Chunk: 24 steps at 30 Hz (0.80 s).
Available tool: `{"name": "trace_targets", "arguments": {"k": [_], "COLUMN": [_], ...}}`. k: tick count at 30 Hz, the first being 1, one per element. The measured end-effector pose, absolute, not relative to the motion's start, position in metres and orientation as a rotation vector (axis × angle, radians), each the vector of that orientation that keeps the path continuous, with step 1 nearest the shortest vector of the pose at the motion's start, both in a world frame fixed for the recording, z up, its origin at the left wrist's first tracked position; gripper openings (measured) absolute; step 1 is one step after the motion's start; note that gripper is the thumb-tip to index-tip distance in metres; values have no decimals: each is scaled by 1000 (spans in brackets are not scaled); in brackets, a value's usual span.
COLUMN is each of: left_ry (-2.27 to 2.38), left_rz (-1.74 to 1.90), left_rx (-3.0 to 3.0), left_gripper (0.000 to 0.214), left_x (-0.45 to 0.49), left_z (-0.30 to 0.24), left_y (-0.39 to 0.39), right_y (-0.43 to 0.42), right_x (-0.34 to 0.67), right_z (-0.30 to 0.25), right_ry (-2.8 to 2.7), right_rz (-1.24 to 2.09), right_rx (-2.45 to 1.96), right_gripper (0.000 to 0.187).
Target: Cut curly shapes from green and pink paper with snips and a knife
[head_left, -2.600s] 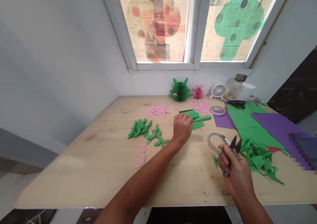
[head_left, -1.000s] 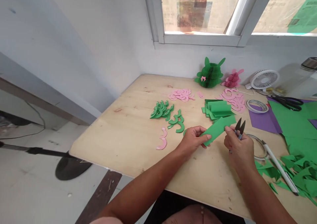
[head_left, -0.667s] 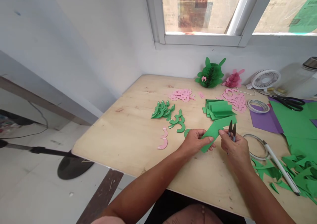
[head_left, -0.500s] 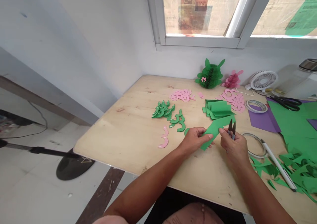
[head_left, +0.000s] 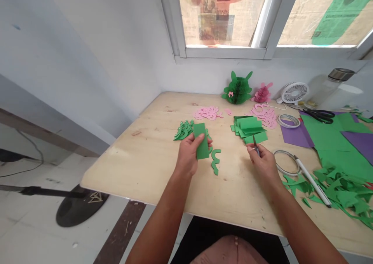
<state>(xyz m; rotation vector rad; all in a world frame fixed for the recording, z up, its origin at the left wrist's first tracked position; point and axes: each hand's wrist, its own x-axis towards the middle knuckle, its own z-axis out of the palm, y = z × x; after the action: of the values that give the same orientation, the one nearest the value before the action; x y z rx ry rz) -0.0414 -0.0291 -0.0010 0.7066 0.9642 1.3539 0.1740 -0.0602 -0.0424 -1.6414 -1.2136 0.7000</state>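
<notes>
My left hand [head_left: 188,155] pinches a flat green paper rectangle [head_left: 201,141], held upright over the table with the thumb across its face. Behind that hand lies a heap of green scalloped cutouts [head_left: 183,130], partly covered. A single wavy green paper cutout [head_left: 215,162] rests on the wood just right of the held paper. My right hand [head_left: 264,161] is closed around small scissors [head_left: 255,144], their dark blades pointing up and away. Past their tips is a stack of green paper strips [head_left: 249,127].
Pink cutouts [head_left: 207,112] lie toward the back, near green [head_left: 238,90] and pink [head_left: 262,93] paper figures. To the right are a small fan [head_left: 294,93], tape rolls [head_left: 288,121], black scissors [head_left: 317,115], a white pen [head_left: 313,182] and green scraps [head_left: 344,194]. A glass jar [head_left: 329,91] stands behind.
My left hand has carried the green paper left, away from my right hand, which no longer touches it. The scissors' blades have come together. The wavy green cutout now shows; the single pink one does not.
</notes>
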Motion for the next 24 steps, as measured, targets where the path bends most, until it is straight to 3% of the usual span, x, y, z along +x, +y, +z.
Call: {"name": "trace_targets", "arguments": {"k": [7,16,21,24], "left_ry": [1105,1050,1030,1014], "left_rz": [1271,1071,1030,1000], "left_rx": [664,703,700,706], "left_gripper": [28,30,30,32], "left_x": [-59,-34,-26,-22], "left_z": [-19,-34,-32,-31], "left_y": [-77,-118,-124,-126], "right_y": [-65,-71,-73,-78], "right_x": [168,159,161,160], "right_z": [-47,-54,-47,-39], "right_ry": [-1590,-2036,-2078,-1974], "right_rz": [449,-93,-167,17], "right_rx": [-1834,-1887,-1833,-1745], "right_gripper": [25,18,22,23]}}
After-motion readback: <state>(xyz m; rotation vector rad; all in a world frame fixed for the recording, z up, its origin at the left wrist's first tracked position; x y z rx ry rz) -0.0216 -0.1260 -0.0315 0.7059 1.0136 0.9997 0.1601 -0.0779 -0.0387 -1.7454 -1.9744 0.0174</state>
